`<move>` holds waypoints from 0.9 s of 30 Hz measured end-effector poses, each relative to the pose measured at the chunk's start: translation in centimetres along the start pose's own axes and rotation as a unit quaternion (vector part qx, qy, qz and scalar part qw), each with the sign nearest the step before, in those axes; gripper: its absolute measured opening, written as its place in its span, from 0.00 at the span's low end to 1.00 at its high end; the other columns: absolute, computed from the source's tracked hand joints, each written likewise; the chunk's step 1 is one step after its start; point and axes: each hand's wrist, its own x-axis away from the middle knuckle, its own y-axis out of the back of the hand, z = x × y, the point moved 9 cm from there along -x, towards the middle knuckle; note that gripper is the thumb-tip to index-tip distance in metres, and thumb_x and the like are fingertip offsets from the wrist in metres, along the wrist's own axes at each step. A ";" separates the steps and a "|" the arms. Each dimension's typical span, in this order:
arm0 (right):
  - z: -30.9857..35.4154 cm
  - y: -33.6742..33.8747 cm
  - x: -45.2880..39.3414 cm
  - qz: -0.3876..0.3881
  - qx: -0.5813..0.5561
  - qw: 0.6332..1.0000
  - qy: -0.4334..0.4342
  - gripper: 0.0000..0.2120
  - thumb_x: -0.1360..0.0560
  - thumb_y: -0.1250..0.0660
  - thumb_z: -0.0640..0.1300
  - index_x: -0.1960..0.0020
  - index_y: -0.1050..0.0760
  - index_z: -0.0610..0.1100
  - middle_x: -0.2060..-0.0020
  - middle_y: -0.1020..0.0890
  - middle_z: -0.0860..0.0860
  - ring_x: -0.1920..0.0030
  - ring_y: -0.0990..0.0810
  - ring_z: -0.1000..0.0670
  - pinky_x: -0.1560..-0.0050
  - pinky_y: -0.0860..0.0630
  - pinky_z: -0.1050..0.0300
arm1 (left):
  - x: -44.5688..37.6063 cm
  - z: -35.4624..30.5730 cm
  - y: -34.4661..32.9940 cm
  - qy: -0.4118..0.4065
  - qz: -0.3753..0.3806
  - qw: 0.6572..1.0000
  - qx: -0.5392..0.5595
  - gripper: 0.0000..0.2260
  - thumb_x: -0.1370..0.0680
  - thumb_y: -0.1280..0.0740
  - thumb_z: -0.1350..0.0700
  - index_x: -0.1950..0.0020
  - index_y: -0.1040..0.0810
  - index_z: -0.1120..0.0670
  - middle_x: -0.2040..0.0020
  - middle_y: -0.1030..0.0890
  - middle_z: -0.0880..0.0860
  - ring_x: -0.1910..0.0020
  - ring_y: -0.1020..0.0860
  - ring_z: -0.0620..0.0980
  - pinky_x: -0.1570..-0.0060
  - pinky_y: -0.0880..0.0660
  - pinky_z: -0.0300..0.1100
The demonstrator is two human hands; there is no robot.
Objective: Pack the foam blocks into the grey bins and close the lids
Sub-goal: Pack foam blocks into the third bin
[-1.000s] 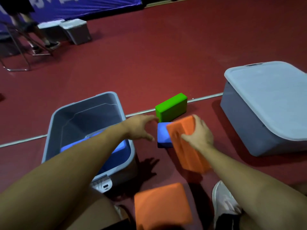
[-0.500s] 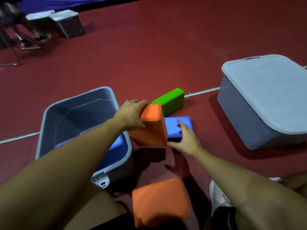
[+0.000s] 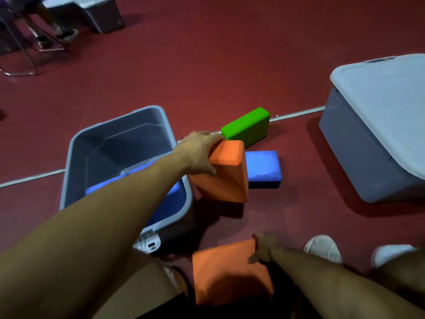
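Observation:
My left hand grips an orange foam block, held tilted just right of the open grey bin. Blue foam lies inside that bin, partly hidden by my forearm. My right hand is closed on the right edge of a second orange block lying near my legs. A green block and a blue block rest on the red floor behind the held block. A second grey bin with its lid on stands at the right.
My white shoes are at the lower right. A white floor line runs behind the bins. Far back left stand more lidded bins, chair legs and a person's feet.
My left hand took the orange block from my right hand and holds it beside the open bin. My right hand drew back and took hold of the near orange block.

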 end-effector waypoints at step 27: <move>1.9 20.1 13.6 -0.462 -0.259 0.820 -0.217 0.46 0.42 0.20 0.59 0.33 0.38 0.45 0.34 0.26 0.44 0.34 0.30 0.36 0.38 0.32 0.38 | 1.2 2.0 6.4 0.089 -0.210 0.967 0.113 0.37 0.41 0.23 0.47 0.33 0.31 0.44 0.47 0.23 0.54 0.48 0.25 0.60 0.50 0.26 0.50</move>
